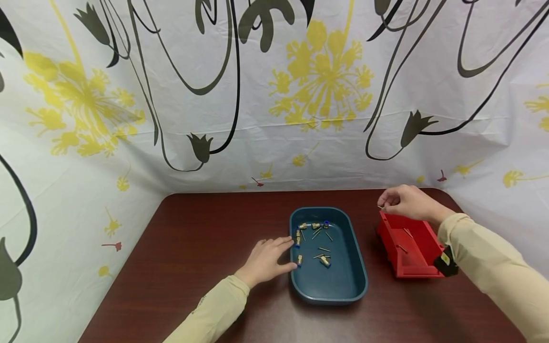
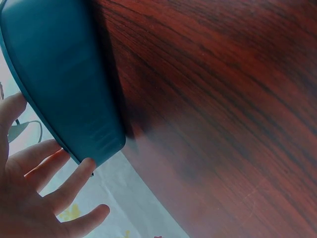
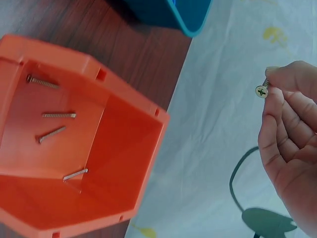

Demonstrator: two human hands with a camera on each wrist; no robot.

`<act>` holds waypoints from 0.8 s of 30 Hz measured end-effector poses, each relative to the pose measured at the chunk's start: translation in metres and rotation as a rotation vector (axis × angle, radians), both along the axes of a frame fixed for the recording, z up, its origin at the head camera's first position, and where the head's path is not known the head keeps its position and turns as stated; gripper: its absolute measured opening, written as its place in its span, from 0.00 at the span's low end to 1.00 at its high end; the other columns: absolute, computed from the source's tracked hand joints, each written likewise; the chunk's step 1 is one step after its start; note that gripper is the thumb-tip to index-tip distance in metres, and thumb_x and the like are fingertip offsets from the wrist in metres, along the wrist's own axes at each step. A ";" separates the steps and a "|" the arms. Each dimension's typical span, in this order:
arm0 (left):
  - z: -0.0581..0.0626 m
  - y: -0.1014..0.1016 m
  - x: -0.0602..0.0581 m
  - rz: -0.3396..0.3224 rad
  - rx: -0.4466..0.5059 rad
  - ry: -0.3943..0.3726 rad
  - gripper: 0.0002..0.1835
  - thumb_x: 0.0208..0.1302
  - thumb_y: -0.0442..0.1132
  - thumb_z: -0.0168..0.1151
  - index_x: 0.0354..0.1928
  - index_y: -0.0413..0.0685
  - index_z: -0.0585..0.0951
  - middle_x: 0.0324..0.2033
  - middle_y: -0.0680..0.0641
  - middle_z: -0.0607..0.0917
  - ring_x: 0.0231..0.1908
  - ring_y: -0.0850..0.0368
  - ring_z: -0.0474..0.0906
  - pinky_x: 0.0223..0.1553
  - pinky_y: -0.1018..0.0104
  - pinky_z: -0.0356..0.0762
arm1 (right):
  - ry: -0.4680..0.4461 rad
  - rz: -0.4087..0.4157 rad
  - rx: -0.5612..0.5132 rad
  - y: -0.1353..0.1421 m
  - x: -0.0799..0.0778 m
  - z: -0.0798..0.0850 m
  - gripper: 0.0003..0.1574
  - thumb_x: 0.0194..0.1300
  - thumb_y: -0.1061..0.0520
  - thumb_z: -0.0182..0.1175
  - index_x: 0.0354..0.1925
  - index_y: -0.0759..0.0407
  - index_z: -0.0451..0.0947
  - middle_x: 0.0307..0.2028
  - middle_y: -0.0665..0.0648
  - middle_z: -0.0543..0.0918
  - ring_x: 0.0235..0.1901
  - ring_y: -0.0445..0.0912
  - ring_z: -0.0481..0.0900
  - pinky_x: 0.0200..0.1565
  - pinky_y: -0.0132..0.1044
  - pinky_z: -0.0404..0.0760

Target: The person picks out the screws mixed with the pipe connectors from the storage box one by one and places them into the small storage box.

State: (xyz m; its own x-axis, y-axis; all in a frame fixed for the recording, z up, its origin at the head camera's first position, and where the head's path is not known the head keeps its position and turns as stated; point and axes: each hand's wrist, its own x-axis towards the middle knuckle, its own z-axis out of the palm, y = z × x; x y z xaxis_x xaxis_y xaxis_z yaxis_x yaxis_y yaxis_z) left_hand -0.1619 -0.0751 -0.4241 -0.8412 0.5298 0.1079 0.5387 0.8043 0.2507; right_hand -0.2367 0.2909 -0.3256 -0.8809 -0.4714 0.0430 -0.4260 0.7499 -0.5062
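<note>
My right hand (image 1: 405, 201) is raised over the far end of the red bin (image 1: 422, 259). In the right wrist view its thumb and fingers pinch a cross-head screw (image 3: 261, 91), head toward the camera. Several loose screws (image 3: 59, 115) lie inside the bin. My left hand (image 1: 268, 259), fingers spread, rests its fingertips on the left rim of the dark blue tray (image 1: 332, 288). Small brass fittings (image 1: 325, 261), some with blue parts, and several screws (image 1: 324, 249) lie in that tray. In the left wrist view the tray's outer wall (image 2: 59, 74) hides its contents.
Both containers stand on a dark reddish-brown wooden table (image 1: 193, 257), the bin to the right of the tray. A patterned white cloth (image 1: 257, 109) hangs behind the table. A black object (image 1: 446, 262) with a yellow-green mark shows at the right wrist.
</note>
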 end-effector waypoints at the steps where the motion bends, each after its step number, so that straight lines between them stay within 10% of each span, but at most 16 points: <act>1: 0.000 0.000 0.000 0.000 0.000 0.000 0.33 0.54 0.58 0.57 0.59 0.50 0.70 0.56 0.51 0.70 0.53 0.53 0.68 0.51 0.49 0.60 | 0.003 -0.004 0.003 0.002 0.001 0.001 0.05 0.53 0.65 0.60 0.32 0.60 0.77 0.23 0.49 0.76 0.24 0.43 0.73 0.26 0.35 0.73; 24: -0.002 -0.001 -0.001 -0.007 0.006 0.006 0.33 0.54 0.58 0.57 0.59 0.50 0.70 0.56 0.51 0.70 0.52 0.53 0.68 0.51 0.49 0.61 | 0.018 -0.059 0.035 0.048 0.010 -0.022 0.05 0.52 0.64 0.60 0.31 0.58 0.78 0.26 0.48 0.79 0.24 0.39 0.74 0.27 0.34 0.73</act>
